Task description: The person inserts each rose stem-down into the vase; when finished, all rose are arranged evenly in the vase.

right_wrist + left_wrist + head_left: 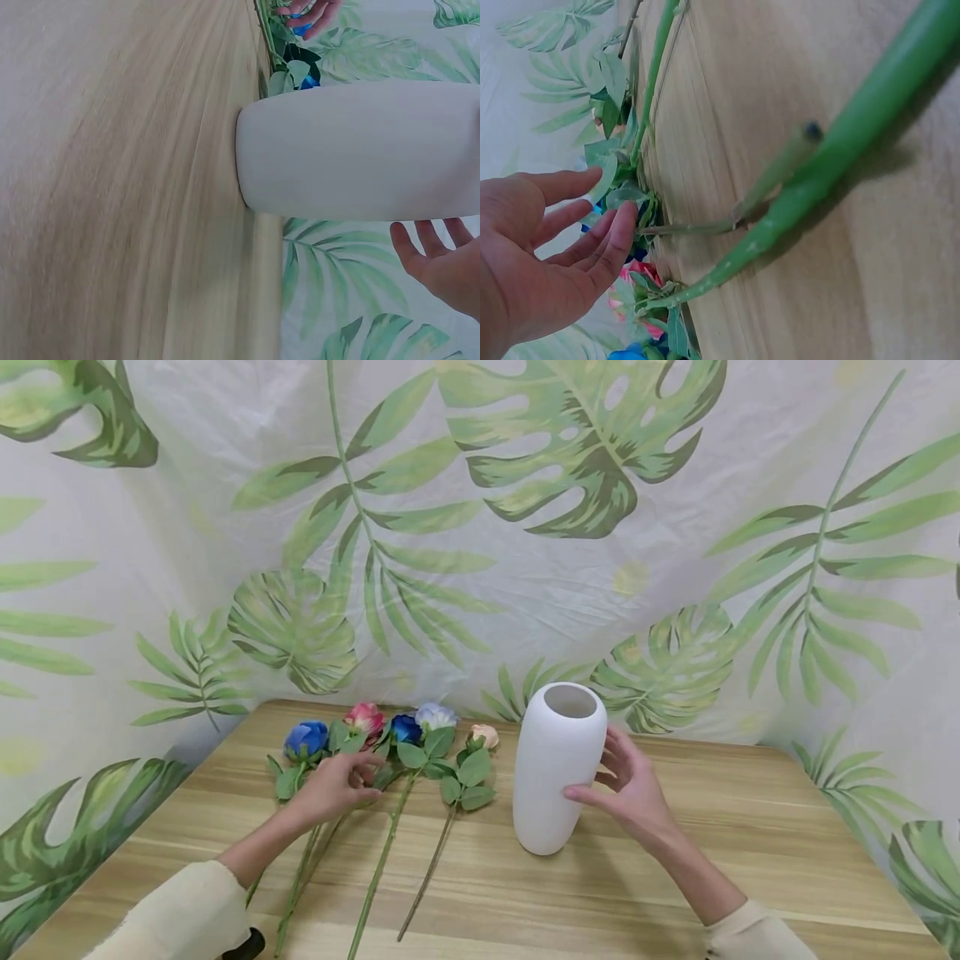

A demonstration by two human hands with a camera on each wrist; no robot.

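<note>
A tall white vase [558,768] stands upright on the wooden table [750,843]. My right hand [628,783] is at its right side, fingers spread and relaxed. In the right wrist view a small gap shows between the vase [360,150] and the hand [442,259]. Several artificial flowers lie left of the vase, among them a blue rose [306,737], a pink rose [365,718] and a peach bud [484,736]. My left hand [339,783] hovers open over their leaves and green stems [378,860], holding nothing. In the left wrist view its straight fingers [592,225] reach near the leaves [619,180].
A white cloth printed with green leaves [525,485] hangs behind the table and along both sides. Bare wood lies to the right of the vase and along the front. A small black object [243,943] sits by my left sleeve.
</note>
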